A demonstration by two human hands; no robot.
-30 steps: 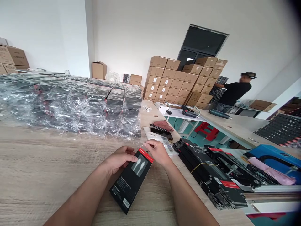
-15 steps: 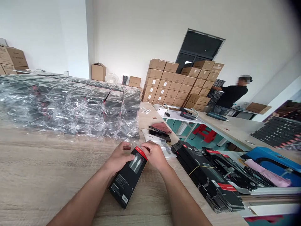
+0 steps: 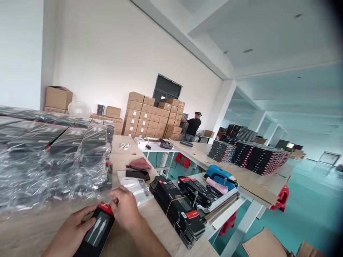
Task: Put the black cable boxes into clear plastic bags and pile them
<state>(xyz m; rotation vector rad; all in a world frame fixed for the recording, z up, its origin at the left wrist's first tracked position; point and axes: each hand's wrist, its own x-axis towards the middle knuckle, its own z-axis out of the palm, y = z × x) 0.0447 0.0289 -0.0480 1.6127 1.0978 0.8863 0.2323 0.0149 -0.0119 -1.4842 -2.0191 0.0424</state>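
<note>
My left hand [image 3: 70,231] grips a black cable box [image 3: 99,228] with a red top band and two white cable plugs showing on its front. The box is tilted, and its lower end runs out of view. At its top end my right hand [image 3: 126,206] is closed in a pinch. What those fingers hold, if anything, I cannot make out. Just beyond the hands lie clear plastic bags [image 3: 135,187]. Left of them stand rows of black boxes [image 3: 88,153] wrapped in clear plastic.
Right of my hands lies a banded stack of flat black cartons [image 3: 174,207]. Beyond it sits a blue machine [image 3: 218,175] with a pink cloth [image 3: 217,186]. A phone [image 3: 137,174] lies farther back. Brown cartons [image 3: 150,117] are piled by the wall, where a person [image 3: 193,125] stands.
The view has swung right and up, so my hands and the box appear lower and farther left. My left hand still holds the box; my right hand stays at its top end.
</note>
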